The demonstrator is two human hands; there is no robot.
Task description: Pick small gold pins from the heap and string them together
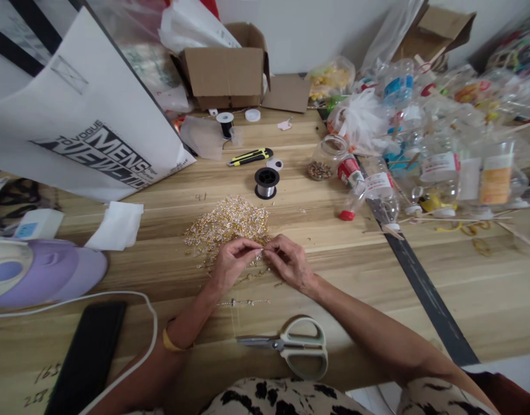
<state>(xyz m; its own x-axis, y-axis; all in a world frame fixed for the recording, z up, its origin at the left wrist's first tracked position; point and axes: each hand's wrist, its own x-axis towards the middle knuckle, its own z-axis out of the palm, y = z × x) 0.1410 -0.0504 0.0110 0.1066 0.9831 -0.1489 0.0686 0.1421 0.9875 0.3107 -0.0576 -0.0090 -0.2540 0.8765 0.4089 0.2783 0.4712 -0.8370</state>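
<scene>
My left hand (235,260) and my right hand (289,261) meet fingertip to fingertip over the wooden table. Both are pinched on something tiny, too small to make out. Just beyond them spreads a pile of small gold and clear beads (230,222), partly covered by my left hand. Below the fingers lies a gold-coloured beaded strand (250,278). Closer to me is a short silvery chain-like strand (243,302), with a fine thread running down from it. Scissors (303,347) with pale handles lie near my body, their blades pointing left.
Behind the beads are a wire spool (267,182), a yellow-black utility knife (250,157) and a bead jar (324,160). Plastic bottles (438,167) crowd the right. A phone (90,351), a white cable (150,308), a purple device (52,271) and a large bag (87,115) stand left.
</scene>
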